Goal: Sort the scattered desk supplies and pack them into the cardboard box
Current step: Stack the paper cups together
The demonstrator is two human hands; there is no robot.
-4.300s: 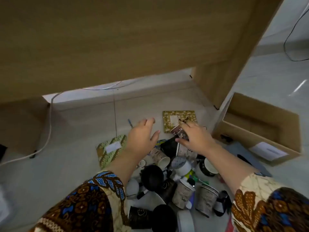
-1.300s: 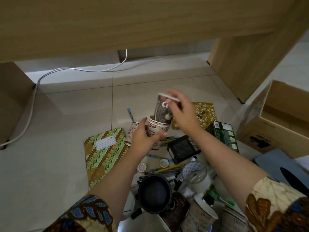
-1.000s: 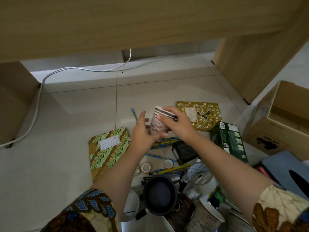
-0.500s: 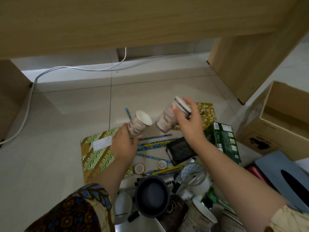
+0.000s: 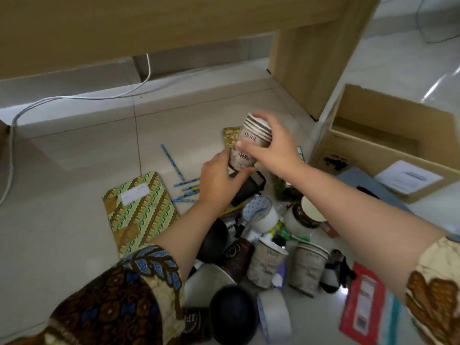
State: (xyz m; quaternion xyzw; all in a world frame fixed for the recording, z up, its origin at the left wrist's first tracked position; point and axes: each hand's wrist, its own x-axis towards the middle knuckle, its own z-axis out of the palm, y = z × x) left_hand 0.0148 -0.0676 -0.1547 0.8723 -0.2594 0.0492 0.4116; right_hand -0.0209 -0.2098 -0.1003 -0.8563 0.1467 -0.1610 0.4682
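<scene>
Tiled floor (image 5: 74,232) under both hands: left hand (image 5: 219,180) and right hand (image 5: 276,148) fingers (image 5: 245,145) wrap the nested paper cups (image 5: 249,145), left of the cardboard box (image 5: 373,155).

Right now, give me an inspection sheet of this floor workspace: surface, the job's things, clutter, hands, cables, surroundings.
Surface: pale tiled floor, supplies spread over the near middle.
Job's things: stack of paper cups held up off the floor; cardboard box open at the right; green patterned notebook flat on the floor; blue pencils beside it.
Clutter: more loose paper cups, a roll of tape and a red packet near the person.
Hands: left hand grips the stack's lower end; right hand grips its upper end.
Cables: white cable runs along the floor under the desk.
Surroundings: wooden desk overhead, its leg next to the box.
</scene>
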